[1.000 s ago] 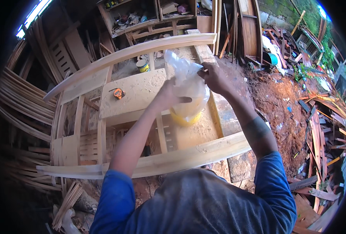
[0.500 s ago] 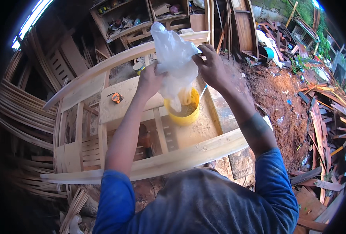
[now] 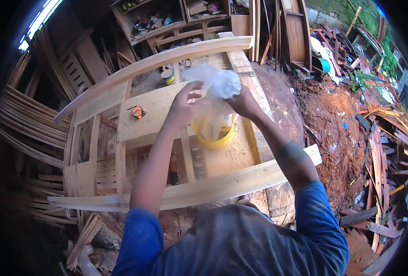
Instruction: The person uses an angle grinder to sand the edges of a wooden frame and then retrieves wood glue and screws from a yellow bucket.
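Note:
A crumpled, cloudy plastic bag [image 3: 223, 83] is bunched up between my hands, its lower part hanging into a yellow bucket [image 3: 217, 143]. My right hand [image 3: 245, 102] is closed on the bag's right side. On the other side my left hand [image 3: 185, 105] is open, its fingers curved and spread next to the plastic. Beneath my hands, the bucket stands on a board inside a pale wooden frame [image 3: 222, 184]. What lies inside the bag is hard to make out.
An orange tape measure [image 3: 138, 112] lies on a plywood panel [image 3: 149, 115] left of the bucket. Behind it stands a small yellow tin [image 3: 168, 77]. Wood strips [image 3: 27, 124] are stacked at the left; scrap wood [image 3: 383, 170] litters the ground at the right. Shelves [image 3: 155, 23] stand at the back.
The bag was held up tall by both hands; now it is lower and bunched together. My left hand's fingers have opened, and my right hand has come down with the plastic.

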{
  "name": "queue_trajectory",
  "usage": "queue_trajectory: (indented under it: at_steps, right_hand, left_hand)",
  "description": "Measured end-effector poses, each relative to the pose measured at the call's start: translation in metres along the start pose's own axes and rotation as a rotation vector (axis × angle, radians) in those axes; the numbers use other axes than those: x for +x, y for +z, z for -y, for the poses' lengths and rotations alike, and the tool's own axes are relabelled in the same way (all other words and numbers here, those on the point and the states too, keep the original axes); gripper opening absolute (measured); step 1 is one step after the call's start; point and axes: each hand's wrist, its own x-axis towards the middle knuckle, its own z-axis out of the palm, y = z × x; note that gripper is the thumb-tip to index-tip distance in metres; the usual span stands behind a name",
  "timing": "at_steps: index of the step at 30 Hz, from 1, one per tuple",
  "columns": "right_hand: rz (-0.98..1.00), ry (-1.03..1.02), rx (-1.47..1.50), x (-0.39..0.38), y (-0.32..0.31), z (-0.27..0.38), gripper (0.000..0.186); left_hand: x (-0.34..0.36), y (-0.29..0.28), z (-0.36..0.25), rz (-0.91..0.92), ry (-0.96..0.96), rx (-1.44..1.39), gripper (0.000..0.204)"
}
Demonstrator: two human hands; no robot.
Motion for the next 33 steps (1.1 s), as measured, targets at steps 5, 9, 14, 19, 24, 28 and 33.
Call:
queue_trajectory:
  at_steps: [5, 9, 14, 19, 24, 28, 33]
  right_hand:
    - [-0.331, -0.007, 0.128, -0.029, -0.003, 0.011, 0.032]
    - [-0.426, -0.059, 0.251, -0.086, 0.04, 0.035, 0.027]
    - [-0.509, 0.194, 0.234, -0.129, 0.113, 0.043, 0.034]
    - [-0.646, 0.352, 0.375, -0.194, 0.132, 0.079, 0.078]
    - [-0.858, 0.284, 0.759, -0.23, 0.132, 0.103, 0.071]
    - [-0.805, 0.601, 1.216, -0.25, 0.122, 0.094, 0.043]
    - [-0.824, 0.632, 1.334, -0.273, 0.106, 0.093, 0.028]
  left_hand:
    - [-0.062, 0.048, 0.015, -0.331, -0.54, -0.885, 0.069]
    - [-0.062, 0.069, 0.038, -0.1, -0.343, -1.181, 0.075]
    - [-0.06, 0.074, 0.055, -0.12, -0.283, -0.938, 0.065]
    - [-0.103, 0.076, 0.051, 0.115, 0.006, -0.491, 0.052]
    - [-0.139, 0.13, 0.025, 0.112, -0.044, -0.636, 0.063]
    - [-0.175, 0.157, -0.015, 0.023, -0.047, -0.797, 0.062]
    - [-0.181, 0.186, -0.052, -0.036, -0.168, -0.534, 0.046]
